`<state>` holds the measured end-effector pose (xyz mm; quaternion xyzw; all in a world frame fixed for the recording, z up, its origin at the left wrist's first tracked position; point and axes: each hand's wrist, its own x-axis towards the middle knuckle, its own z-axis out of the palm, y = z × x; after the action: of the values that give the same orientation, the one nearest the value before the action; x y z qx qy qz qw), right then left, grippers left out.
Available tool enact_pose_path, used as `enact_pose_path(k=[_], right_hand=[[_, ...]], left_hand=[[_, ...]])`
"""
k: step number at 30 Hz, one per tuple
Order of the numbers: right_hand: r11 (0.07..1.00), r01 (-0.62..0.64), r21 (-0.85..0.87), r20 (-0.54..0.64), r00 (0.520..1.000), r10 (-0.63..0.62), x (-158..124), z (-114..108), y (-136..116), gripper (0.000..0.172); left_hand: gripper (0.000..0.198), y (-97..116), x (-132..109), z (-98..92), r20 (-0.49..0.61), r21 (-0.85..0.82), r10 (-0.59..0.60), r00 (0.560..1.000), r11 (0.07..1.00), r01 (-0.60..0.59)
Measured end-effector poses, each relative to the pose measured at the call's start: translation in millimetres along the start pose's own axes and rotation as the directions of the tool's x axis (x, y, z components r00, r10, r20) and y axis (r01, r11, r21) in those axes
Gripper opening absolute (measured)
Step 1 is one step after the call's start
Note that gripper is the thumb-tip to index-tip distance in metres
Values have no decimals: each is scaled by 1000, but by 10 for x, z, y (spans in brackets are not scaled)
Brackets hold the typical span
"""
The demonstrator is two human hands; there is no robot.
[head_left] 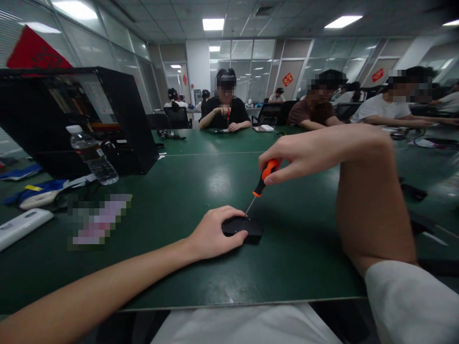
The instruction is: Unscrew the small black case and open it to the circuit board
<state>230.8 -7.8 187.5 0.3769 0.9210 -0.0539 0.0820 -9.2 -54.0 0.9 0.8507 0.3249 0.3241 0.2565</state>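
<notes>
A small black box-like part (254, 234) lies on the green table, its exact kind unclear. My left hand (218, 233) grips it from the left, thumb along the near side and fingers over the far side. My right hand (292, 154) is closed around the handle of an orange and black screwdriver (264, 179) from above. The screwdriver leans up to the right, and its thin shaft reaches down to the top of the black part near my left fingertips. Whether the tip sits in a screw is too small to tell.
An open black computer case (125, 119) stands at the left, with a water bottle (93, 155) leaning before it. A white device (23, 228) and a blurred flat item (102, 220) lie nearer on the green table (172, 282). Across it a person (225, 107) works; others sit right.
</notes>
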Motion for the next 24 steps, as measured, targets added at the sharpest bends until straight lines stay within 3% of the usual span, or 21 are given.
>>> enact_pose_path(k=[4, 10, 24], right_hand=[[998, -51, 25, 42, 998, 50, -41, -1, 0, 45], [992, -126, -26, -1, 992, 126, -111, 1, -61, 39], [999, -24, -32, 65, 998, 26, 4, 2, -32, 43]], left_hand=[[37, -2, -15, -1, 15, 8, 39, 999, 999, -39], [34, -4, 2, -30, 55, 7, 49, 997, 999, -49], [33, -8, 11, -27, 62, 6, 19, 998, 1000, -20]])
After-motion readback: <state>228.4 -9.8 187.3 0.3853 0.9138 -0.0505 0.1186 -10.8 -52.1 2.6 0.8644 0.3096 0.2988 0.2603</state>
